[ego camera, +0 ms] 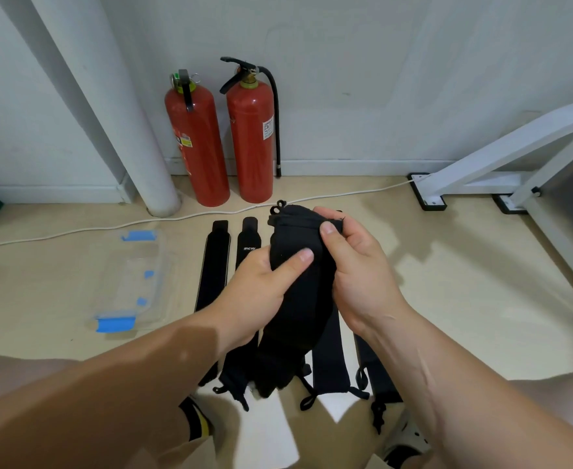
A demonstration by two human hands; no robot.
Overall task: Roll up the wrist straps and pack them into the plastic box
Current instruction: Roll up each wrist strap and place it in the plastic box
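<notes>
Wrist strap (295, 299) is hanging above the floor (447, 282), left hand (261, 286) and right hand (356, 265) both gripping it with curled fingers (298, 257). It's hiding parts of the spare straps (212, 265) lying beneath. Clear plastic box (129, 279) is sitting far left, edges barely showing.

Floor (447, 282) with straps (212, 265), plastic box (127, 282), extinguishers (197, 143)

Bright, soft indoor light; faint shadows on the floor (447, 299) right of the extinguishers (251, 140); wide-angle bending toward edges.
</notes>
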